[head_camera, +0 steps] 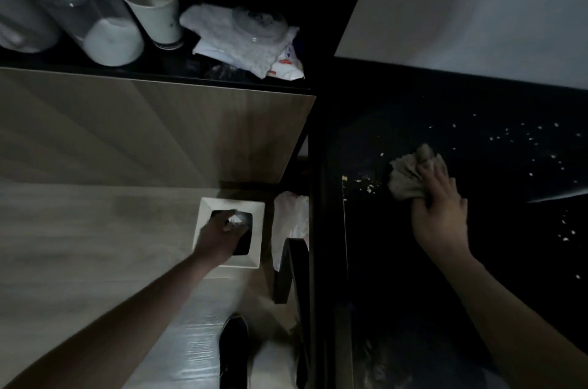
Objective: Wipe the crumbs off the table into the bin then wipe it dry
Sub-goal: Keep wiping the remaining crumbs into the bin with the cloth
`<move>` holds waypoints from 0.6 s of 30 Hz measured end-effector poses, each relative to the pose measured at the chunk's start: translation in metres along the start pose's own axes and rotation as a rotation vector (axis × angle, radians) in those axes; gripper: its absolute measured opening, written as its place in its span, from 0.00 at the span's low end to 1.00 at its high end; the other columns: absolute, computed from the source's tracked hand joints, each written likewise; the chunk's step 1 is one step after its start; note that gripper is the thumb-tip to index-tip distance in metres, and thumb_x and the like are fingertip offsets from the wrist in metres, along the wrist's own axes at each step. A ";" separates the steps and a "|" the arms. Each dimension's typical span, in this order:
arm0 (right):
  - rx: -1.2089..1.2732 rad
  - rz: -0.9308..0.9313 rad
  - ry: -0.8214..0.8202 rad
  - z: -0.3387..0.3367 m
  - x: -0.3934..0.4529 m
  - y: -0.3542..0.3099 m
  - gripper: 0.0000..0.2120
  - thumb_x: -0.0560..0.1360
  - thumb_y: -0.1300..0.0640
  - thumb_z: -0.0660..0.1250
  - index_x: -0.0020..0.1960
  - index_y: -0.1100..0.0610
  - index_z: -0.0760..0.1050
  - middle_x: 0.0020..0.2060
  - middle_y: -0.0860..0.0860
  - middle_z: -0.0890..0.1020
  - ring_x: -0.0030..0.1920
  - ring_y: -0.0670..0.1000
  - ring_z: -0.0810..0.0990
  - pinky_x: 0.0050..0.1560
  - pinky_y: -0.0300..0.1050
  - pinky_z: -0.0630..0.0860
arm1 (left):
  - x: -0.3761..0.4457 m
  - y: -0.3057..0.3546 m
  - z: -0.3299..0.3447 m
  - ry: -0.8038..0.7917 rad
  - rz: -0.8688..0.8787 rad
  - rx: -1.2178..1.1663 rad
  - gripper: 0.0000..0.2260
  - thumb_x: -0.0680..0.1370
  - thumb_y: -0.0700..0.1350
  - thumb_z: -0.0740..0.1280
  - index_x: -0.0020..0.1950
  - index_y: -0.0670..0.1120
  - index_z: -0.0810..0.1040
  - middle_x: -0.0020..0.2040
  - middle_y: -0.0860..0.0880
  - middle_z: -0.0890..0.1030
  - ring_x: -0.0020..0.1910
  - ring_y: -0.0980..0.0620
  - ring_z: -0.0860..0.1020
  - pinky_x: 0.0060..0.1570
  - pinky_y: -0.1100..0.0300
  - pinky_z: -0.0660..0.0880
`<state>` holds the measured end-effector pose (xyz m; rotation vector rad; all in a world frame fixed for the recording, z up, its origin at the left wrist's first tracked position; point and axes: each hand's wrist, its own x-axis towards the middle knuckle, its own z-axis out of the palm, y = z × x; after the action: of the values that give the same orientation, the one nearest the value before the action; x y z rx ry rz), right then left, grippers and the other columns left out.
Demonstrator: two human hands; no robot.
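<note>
Pale crumbs (509, 140) lie scattered over the dark, glossy surface (477, 261) on my right, with a small yellowish cluster (366, 183) gathered near its left edge. My right hand (440, 210) has its fingers curled round a crumpled grey-brown cloth (410, 173), pressed to the surface just right of that cluster. My left hand (219, 237) reaches down to the white square bin with a dark opening (203, 223) on the pale wood floor, fingers closed on its rim; something white and crumpled (235, 219) shows at the fingertips, and I cannot tell if they hold it. The bin stands well apart from the edge, so I judge it should come up under the lip before I sweep. Long strokes leftward, cloth flat, would gather the far crumbs without flicking them over.
</note>
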<state>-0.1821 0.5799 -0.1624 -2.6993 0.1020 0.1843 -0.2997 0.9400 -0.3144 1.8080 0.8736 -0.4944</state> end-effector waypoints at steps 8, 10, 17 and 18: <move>0.006 -0.100 0.003 0.036 -0.022 -0.047 0.31 0.76 0.57 0.60 0.80 0.51 0.65 0.82 0.53 0.60 0.82 0.57 0.57 0.82 0.56 0.51 | -0.131 0.075 0.050 -0.361 0.217 -0.366 0.16 0.83 0.49 0.69 0.68 0.64 0.74 0.61 0.59 0.84 0.63 0.56 0.82 0.59 0.64 0.77; 0.061 -0.066 -0.021 0.041 -0.031 -0.069 0.32 0.77 0.63 0.61 0.80 0.49 0.65 0.82 0.50 0.59 0.82 0.55 0.56 0.82 0.55 0.52 | -0.151 0.074 0.060 -0.392 0.236 -0.326 0.23 0.81 0.47 0.71 0.69 0.68 0.69 0.63 0.65 0.82 0.63 0.56 0.82 0.65 0.56 0.77; 0.399 -0.137 -0.130 0.035 -0.053 -0.111 0.34 0.78 0.69 0.58 0.79 0.44 0.66 0.76 0.41 0.71 0.73 0.39 0.70 0.68 0.35 0.74 | -0.172 0.069 0.069 -0.324 0.236 -0.175 0.32 0.75 0.62 0.72 0.70 0.83 0.57 0.69 0.71 0.75 0.68 0.62 0.78 0.71 0.53 0.74; 0.437 -0.099 -0.088 0.026 -0.050 -0.106 0.35 0.78 0.70 0.58 0.79 0.43 0.65 0.70 0.40 0.76 0.64 0.34 0.76 0.59 0.27 0.75 | -0.173 0.069 0.068 -0.325 0.232 -0.170 0.31 0.75 0.60 0.72 0.67 0.84 0.58 0.68 0.69 0.77 0.67 0.62 0.79 0.70 0.54 0.75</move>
<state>-0.2242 0.6887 -0.1344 -2.2519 -0.0168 0.2220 -0.3563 0.8053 -0.1808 1.5921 0.4624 -0.5287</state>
